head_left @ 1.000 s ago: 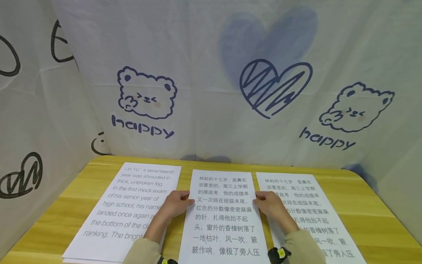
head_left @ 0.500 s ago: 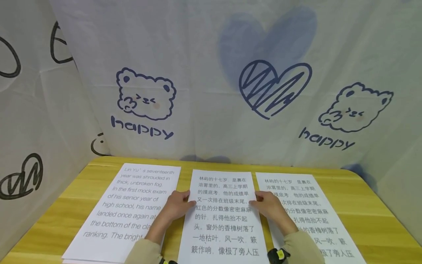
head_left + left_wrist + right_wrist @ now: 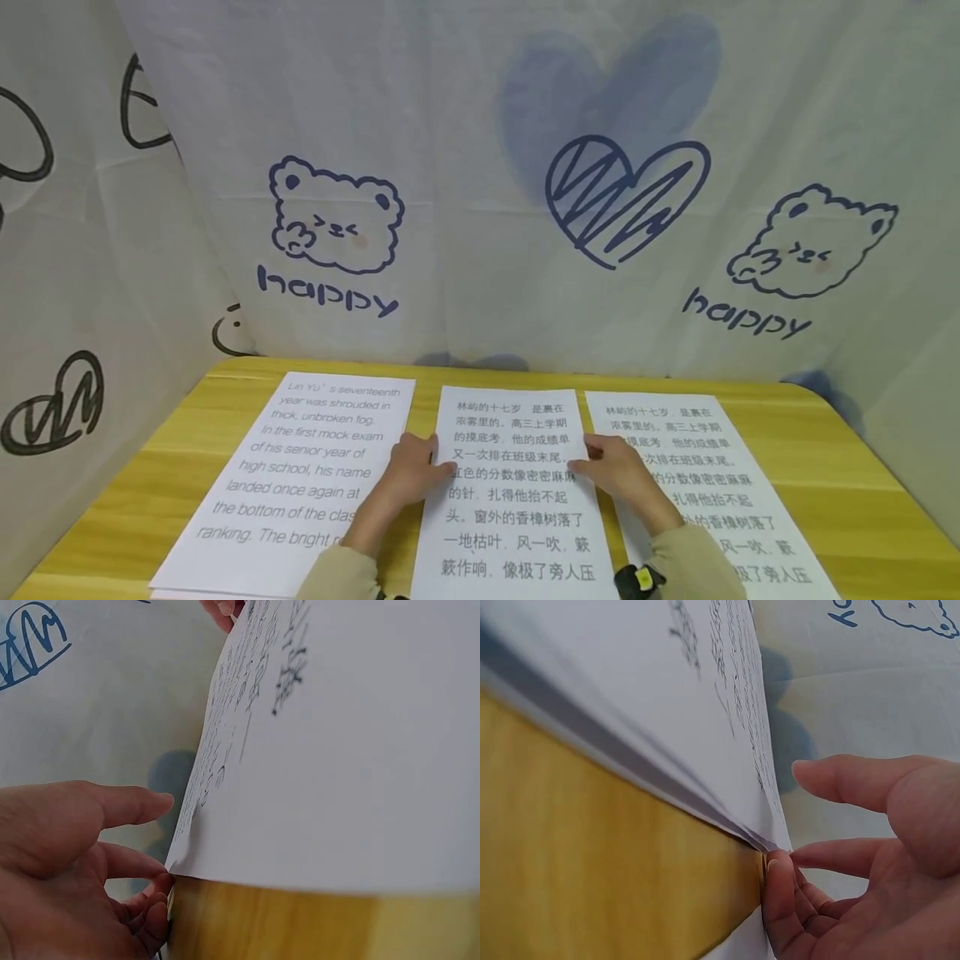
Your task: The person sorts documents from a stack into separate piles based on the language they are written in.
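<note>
A stack of white printed sheets [image 3: 517,492], with rows of Chinese characters, lies in the middle of the table in the head view. My left hand [image 3: 412,471] is at its left edge, my right hand [image 3: 618,471] at the right. In the left wrist view the fingertips [image 3: 161,881] meet the paper's edge, and the thumb is held apart above it. The right wrist view shows the index and middle fingers [image 3: 780,877] against the other edge, thumb raised away. Along that side the sheets part slightly, leaving a thin gap between layers.
Left of the middle stack lies another stack [image 3: 277,500] printed in English. To the right are more sheets [image 3: 720,483] with Chinese text, partly covered by my right hand and sleeve. The yellow wood-grain table [image 3: 847,492] ends at a white patterned cloth [image 3: 480,275] behind.
Both thumbs have shifted inward and now overlap the middle sheet's margins in the head view. The left hand has moved slightly right. The stacks keep their arrangement.
</note>
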### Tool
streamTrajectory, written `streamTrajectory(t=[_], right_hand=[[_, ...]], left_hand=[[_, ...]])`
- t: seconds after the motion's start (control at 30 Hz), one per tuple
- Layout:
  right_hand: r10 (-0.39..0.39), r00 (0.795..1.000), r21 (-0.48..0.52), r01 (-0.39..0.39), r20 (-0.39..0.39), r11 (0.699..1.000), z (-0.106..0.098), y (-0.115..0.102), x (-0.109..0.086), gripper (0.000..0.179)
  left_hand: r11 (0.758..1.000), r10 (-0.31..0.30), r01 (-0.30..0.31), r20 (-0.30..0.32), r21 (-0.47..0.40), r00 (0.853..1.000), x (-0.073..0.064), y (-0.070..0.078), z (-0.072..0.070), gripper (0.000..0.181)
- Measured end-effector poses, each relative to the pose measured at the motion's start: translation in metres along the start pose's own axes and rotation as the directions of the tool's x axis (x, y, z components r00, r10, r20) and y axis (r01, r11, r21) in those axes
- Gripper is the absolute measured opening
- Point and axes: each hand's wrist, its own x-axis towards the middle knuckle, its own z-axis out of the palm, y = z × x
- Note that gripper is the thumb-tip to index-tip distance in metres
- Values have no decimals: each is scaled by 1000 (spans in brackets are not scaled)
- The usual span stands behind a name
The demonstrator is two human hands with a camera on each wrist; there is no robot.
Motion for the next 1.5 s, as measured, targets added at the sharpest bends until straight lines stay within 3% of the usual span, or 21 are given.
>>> streamTrajectory(t=[0.2, 0.57, 0.8, 0.97, 1.07, 1.27, 1.5], right_hand=[[-3, 1000, -4, 3, 15, 1000, 0, -1, 0, 65], [-131, 990, -102, 135, 45, 986, -1, 0, -3, 78], [-116, 992, 39, 117, -41, 992, -4, 2, -3, 64], [-106, 991, 65, 112, -80, 992, -6, 3, -2, 61], [-93, 992, 69, 99, -91, 993, -7, 3, -1, 61], [-58, 994, 175, 74, -97, 982, -9, 2, -1, 63], [-40, 994, 287, 67, -101, 956, -9, 4, -1, 64]], left_hand=[[997, -60, 59, -15, -53, 998, 1, 0, 2, 59], [982, -116, 109, -35, -155, 993, 2, 2, 4, 53], [967, -101, 77, -88, -243, 991, 1, 4, 3, 45], [958, -102, 66, -117, -278, 988, 1, 4, 0, 51], [950, -121, 73, -144, -302, 982, 1, 4, -3, 50], [939, -145, 84, -163, -333, 976, 2, 2, -7, 36], [944, -116, 37, -222, -328, 968, 4, -1, -5, 26]])
